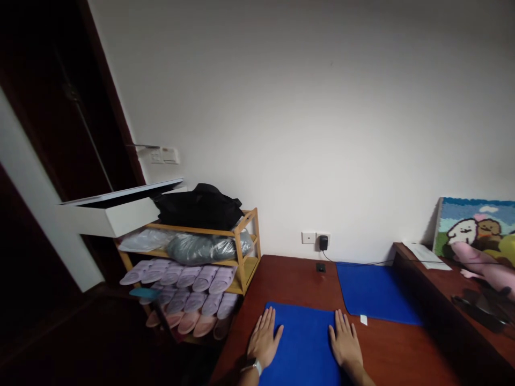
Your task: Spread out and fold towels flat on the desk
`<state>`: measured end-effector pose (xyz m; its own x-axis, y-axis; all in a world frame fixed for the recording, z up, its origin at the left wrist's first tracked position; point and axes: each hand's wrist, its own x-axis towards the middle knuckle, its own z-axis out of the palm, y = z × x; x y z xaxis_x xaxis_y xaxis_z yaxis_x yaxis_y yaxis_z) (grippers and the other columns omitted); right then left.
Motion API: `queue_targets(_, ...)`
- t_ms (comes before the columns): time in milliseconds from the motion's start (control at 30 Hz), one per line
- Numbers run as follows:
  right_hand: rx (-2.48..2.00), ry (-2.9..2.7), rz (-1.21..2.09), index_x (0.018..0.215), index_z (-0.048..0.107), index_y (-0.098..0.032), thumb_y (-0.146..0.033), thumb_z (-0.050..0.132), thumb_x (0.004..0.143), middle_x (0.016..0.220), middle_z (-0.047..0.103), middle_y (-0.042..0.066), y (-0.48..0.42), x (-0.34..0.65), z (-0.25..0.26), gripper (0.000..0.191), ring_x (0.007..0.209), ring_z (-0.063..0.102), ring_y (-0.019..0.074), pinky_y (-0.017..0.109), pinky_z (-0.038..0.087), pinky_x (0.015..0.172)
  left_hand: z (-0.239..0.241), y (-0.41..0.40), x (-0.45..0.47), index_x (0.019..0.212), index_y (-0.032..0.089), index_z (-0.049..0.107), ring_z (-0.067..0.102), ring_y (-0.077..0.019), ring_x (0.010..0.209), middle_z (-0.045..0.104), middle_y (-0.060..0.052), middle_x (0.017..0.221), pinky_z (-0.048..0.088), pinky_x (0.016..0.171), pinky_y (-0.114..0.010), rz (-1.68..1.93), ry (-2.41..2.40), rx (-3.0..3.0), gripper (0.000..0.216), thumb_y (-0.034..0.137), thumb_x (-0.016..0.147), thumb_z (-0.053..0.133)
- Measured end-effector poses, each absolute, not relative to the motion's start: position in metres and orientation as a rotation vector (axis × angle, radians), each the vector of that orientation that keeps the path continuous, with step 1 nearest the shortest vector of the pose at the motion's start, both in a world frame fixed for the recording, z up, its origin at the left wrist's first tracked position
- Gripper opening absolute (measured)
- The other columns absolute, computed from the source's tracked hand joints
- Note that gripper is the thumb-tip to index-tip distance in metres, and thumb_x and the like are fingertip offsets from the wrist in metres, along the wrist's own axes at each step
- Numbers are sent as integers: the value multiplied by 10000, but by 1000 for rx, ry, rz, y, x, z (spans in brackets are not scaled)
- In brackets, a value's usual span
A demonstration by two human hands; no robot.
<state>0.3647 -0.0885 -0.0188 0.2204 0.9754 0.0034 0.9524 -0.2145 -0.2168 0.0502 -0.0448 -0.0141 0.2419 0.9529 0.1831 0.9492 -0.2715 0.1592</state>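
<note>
A blue cloth (304,343) lies flat on the reddish-brown table (289,279) in front of me. My left hand (264,336) rests palm down on its left edge, fingers stretched out and thumb apart. On the opposite edge my right hand (345,338) lies flat in the same way, also holding nothing. A watch is on my left wrist. Behind and to the right, a second blue cloth (376,292) is spread on the table, with a small white tag (363,320) at its front edge. The near end of the first cloth runs out of view.
Left of the table stands a wooden shoe rack (241,257) with several slippers (193,279), a black bag (201,209) and a white box (132,216). A plugged-in black adapter (323,243) trails a cable. At right, a raised ledge holds papers (427,255) and a pink plush toy (483,265).
</note>
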Motion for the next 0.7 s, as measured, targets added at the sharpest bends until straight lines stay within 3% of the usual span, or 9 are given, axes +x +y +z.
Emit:
queue_targets(200,-2314,-1826,223,1599,140,-106,-514,110,990,1685,118,21,-90,364,-16,734,1562,75,205,434,67,1276,-10,-44,48,1588,198,292,291,-250,1520,324,-75,1642,265,1251,-491,341,1911,2526,677,583,1034,234)
queue_targets(333,-2292,-1793,257,1600,154,-122,-521,107,989,1682,127,14,-89,363,-11,732,1561,83,210,436,64,1277,8,-41,69,1559,152,369,332,-256,1505,413,-108,1601,254,1258,-490,407,1916,2556,654,536,1048,228)
queue_targets(533,-2279,-1815,264,1597,187,-115,-502,121,989,1675,152,38,-90,365,-11,724,1558,111,225,452,78,1272,24,-49,181,1611,210,217,262,-215,1533,291,-35,1666,263,1262,-423,442,1373,2714,624,504,1062,199)
queue_targets(700,-2272,-1892,218,1591,221,-118,-425,152,977,1673,144,27,-91,367,-18,690,1558,110,230,467,90,1268,-4,-56,232,1622,197,115,176,-209,1555,219,-38,1683,194,1284,-447,371,1357,2642,625,467,1058,112)
